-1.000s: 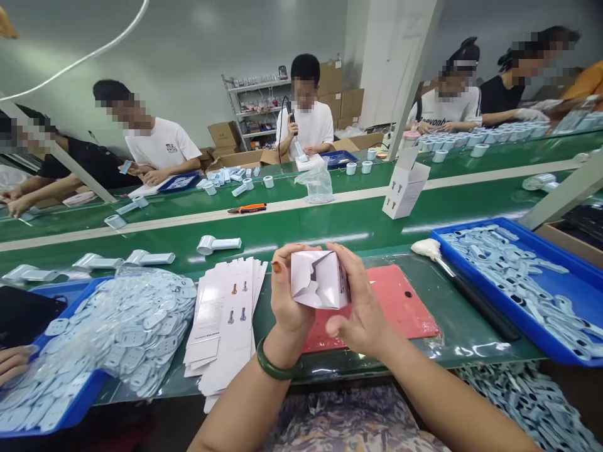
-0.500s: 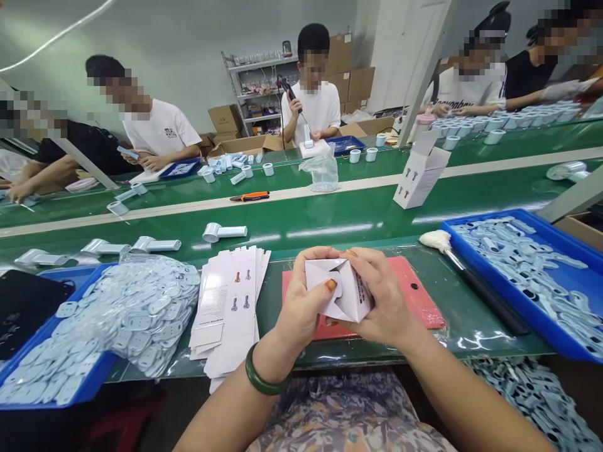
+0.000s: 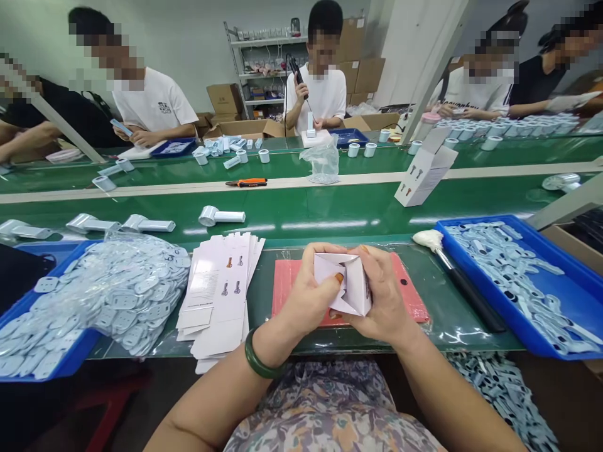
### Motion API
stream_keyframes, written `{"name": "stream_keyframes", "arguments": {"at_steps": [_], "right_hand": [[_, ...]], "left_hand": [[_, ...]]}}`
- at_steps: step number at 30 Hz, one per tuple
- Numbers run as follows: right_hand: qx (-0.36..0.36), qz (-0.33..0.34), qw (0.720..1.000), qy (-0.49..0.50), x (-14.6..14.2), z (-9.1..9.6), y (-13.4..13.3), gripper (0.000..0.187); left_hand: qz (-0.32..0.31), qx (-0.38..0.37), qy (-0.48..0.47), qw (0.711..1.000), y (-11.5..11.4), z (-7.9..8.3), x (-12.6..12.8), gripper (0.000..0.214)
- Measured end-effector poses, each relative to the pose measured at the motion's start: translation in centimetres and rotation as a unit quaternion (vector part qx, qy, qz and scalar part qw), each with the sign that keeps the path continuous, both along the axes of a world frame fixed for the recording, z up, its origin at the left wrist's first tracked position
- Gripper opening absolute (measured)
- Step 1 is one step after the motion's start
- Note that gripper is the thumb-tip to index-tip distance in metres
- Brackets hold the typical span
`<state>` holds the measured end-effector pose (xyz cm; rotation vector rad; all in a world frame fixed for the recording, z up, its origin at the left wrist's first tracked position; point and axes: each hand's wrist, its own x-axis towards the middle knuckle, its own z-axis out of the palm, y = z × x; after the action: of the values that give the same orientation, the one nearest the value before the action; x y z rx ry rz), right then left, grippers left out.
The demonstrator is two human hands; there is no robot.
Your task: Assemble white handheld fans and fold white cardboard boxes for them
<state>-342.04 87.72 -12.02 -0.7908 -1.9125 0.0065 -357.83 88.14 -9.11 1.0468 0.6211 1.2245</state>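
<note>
Between my two hands is a small white cardboard box (image 3: 354,304), its end flaps facing me. My left hand (image 3: 308,295) grips the box from the left, the thumb pressing on the folded flaps. On the opposite side my right hand (image 3: 384,298) wraps round the box with bent fingers. Below the box lies a red plastic-wrapped pad (image 3: 287,282) on the green bench. To the left, a stack of flat white printed cartons (image 3: 221,289) rests near my left forearm.
A clear bag of pale blue parts (image 3: 141,282) overlies a blue tray at left. A black-handled brush (image 3: 464,289) lies beside another blue tray (image 3: 527,336) of parts at right. Ahead, an upright white box (image 3: 419,179) and orange pliers (image 3: 247,182) rest on the line; several co-workers sit opposite.
My left thumb has pushed the end flaps further inward, and the box has turned slightly in my hands. The whole view has shifted a little.
</note>
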Motion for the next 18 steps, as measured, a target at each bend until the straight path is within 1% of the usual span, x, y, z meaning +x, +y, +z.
{"name": "stream_keyframes", "arguments": {"at_steps": [2, 5, 7, 10, 13, 15, 18], "right_hand": [[0.003, -0.005, 1.000, -0.004, 0.1, -0.1, -0.1, 0.097], [-0.004, -0.002, 1.000, -0.001, -0.1, -0.1, -0.4, 0.093], [-0.012, 0.012, 1.000, 0.008, -0.4, -0.1, -0.5, 0.091], [-0.023, 0.021, 0.999, 0.043, -0.6, 0.1, -0.4, 0.087], [-0.048, 0.018, 0.997, 0.065, -0.6, 0.5, -0.2, 0.085], [-0.062, 0.013, 0.997, 0.054, -0.5, 0.7, -0.1, 0.086], [-0.065, 0.003, 0.997, 0.040, -0.4, 0.8, -0.2, 0.086]], "left_hand": [[-0.008, 0.004, -0.006, 1.000, 0.0, -0.1, -0.2, 0.038], [-0.033, -0.019, -0.040, 0.998, 0.1, -0.2, -0.4, 0.041], [-0.019, -0.025, -0.079, 0.996, 0.1, -0.3, -0.3, 0.040], [0.017, 0.007, -0.123, 0.992, -0.1, -0.3, 0.4, 0.040], [0.004, 0.025, -0.123, 0.992, -0.1, -0.4, 1.1, 0.044], [-0.009, 0.018, -0.111, 0.994, 0.3, -0.5, 1.1, 0.044], [-0.045, -0.002, -0.086, 0.995, 1.1, -0.7, 0.6, 0.044]]}}
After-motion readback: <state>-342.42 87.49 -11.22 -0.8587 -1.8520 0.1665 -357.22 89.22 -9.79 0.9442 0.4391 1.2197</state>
